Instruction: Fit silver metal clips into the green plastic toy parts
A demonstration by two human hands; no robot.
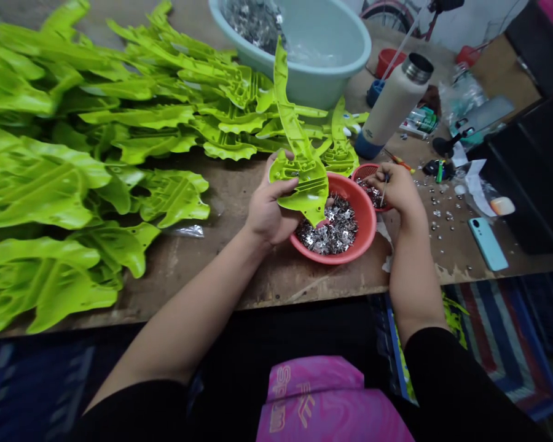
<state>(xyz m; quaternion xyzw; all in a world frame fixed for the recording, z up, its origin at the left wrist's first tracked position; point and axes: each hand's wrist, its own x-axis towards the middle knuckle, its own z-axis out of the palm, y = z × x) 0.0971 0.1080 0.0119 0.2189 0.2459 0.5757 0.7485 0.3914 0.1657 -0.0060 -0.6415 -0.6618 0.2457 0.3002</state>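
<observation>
My left hand [273, 212] grips a lime-green moulded plastic part [300, 147], its ribbed inner side turned up and its long narrow arm pointing away from me. Below that part sits a red bowl [367, 224] holding many small shiny metal clips [336, 228]. My right hand [395, 186] is over a smaller red basket [365, 170] of small metal pieces, just beyond the bowl. Its fingers are pinched together, and something thin and metallic shows beside them; what it is I cannot make out.
Lime-green parts [166, 123] lie piled on the left of the table [239, 258]. A pale blue basin [299, 73] with metal pieces stands behind. To the right are a white bottle [395, 101], a phone [488, 244], scattered metal bits [437, 213] and a black crate [529, 172].
</observation>
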